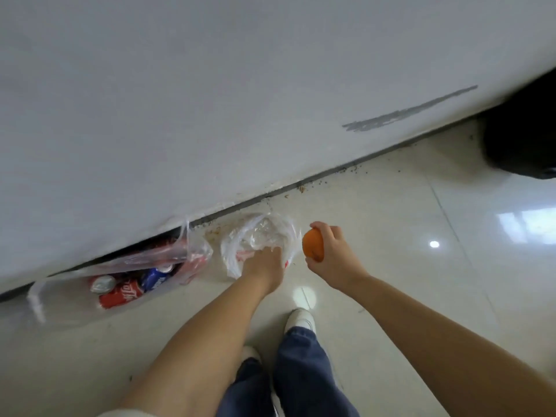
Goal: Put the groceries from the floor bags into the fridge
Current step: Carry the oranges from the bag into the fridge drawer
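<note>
The right hand [331, 254] holds an orange fruit [313, 245], its fingers curled over the top and far side and the thumb under the near side, so the fruit's left face stays bare. The fruit is round, with a dull, slightly mottled skin, and it hangs above the floor just right of a clear plastic bag [258, 236]. The left hand [264, 263] reaches down into that bag; its fingertips are buried in the crinkled film, and whether they grip the plastic, something inside, or nothing cannot be told. The bag is thin, glossy and crumpled, with whitish folded rims and a little red showing through.

Left of it lies a second clear bag [144, 269], slumped against the foot of a white wall [210, 100]. Through its film show drink cans lying on their sides: a red can [120, 294] with white script nearest, a blue can [156, 276] behind it, and a silver can end [103, 282].

The floor [406, 236] is pale, polished tile with bright reflections and brown crumbs along the wall seam. A grey scuff [412, 109] marks the wall at far right, and a dark, blurred object [523, 130] sits at the right edge. Near the bottom, blue trouser legs [304, 371] end in white shoes [301, 319].
</note>
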The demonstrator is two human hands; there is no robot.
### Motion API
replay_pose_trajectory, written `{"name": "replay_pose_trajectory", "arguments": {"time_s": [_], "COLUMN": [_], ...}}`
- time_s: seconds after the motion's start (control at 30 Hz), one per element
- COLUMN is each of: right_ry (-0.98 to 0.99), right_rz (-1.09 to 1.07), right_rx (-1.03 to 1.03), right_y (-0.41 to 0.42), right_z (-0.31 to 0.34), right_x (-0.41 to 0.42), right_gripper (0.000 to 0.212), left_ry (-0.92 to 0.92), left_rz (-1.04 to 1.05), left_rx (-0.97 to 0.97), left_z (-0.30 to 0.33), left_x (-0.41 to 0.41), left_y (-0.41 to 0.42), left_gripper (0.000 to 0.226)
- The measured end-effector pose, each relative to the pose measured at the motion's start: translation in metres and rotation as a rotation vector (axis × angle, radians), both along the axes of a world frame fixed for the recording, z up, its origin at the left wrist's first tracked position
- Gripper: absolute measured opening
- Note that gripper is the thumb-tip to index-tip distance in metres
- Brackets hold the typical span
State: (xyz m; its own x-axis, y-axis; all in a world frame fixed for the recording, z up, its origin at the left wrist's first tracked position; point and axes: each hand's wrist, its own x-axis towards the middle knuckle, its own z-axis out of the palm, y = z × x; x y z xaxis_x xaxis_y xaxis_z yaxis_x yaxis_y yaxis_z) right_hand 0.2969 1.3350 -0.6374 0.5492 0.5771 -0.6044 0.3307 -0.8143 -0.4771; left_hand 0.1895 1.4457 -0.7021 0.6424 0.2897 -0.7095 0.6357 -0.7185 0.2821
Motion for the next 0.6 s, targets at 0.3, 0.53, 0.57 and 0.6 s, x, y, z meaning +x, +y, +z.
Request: {"name": "replay_pose_trajectory", "arguments": {"time_s": [0.3,0.53,0.57,0.6], "right_ry": [-0.103,-0.231,-0.260,-0.289], "right_rz": [-0.214,-0.518,-0.576,-0.644], "right_rx": [0.061,0.141,0.143,0.139], "right_y": [-0.063,-0.186,-0.213,-0.242], "right_z": [0.227,0.362,0.378,0.393], "right_x": [-0.025,-0.089,-0.099,-0.109], "right_gripper": [0.067,0.068,0.068,0.067], "left_ry": [-0.167,-0.315,-0.338,-0.371], "left_rz": [-0.121,-0.597,-0.656,-0.717], "left_rx": [0.038,0.098,0.097,0.094], "left_z": [0.259,0.398,0.415,0.432], "left_x": [0.021,0.014,0.020,0.027], "left_y": [-0.026,-0.122,-0.146,-0.173], "left_gripper": [0.022,0.027,0.028,0.028]}}
